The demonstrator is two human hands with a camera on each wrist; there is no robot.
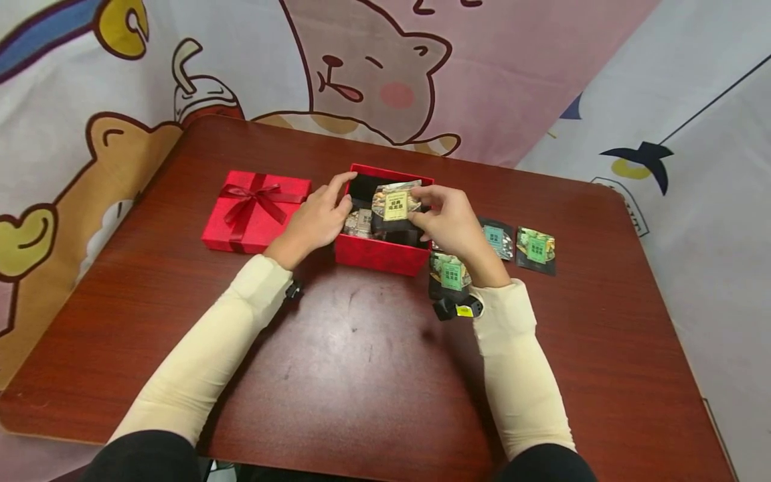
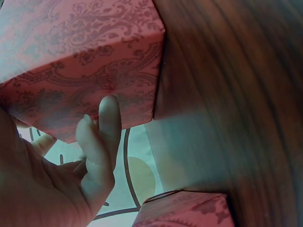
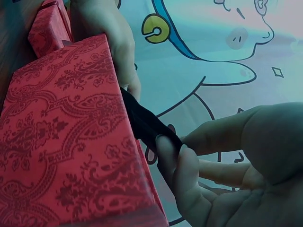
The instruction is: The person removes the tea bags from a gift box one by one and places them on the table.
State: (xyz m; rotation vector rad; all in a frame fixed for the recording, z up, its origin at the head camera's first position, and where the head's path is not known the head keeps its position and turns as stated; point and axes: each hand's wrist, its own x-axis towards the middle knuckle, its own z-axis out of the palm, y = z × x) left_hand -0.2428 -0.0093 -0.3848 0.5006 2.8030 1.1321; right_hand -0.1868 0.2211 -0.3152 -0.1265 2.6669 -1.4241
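Note:
My right hand [image 1: 448, 217] pinches the right edge of a black sachet with a pale yellow label [image 1: 395, 205], held tilted at the mouth of a red box [image 1: 382, 256]. In the right wrist view, thumb and fingers meet on the dark sachet [image 3: 150, 124] just above the patterned box wall [image 3: 71, 127]. My left hand [image 1: 319, 217] rests at the box's left rim, with fairly straight fingers touching the wall [image 2: 80, 99] in the left wrist view. Inside the box, another sachet [image 1: 359, 223] shows partly behind the held one.
Left of the box lies a red lid with a ribbon bow [image 1: 255, 211]. To the right are a green-labelled sachet [image 1: 536, 250], a teal-labelled one [image 1: 496, 237] and, below my right hand, another green-labelled one [image 1: 450, 276]. A printed cloth [image 1: 512, 80] hangs behind the brown table [image 1: 361, 375].

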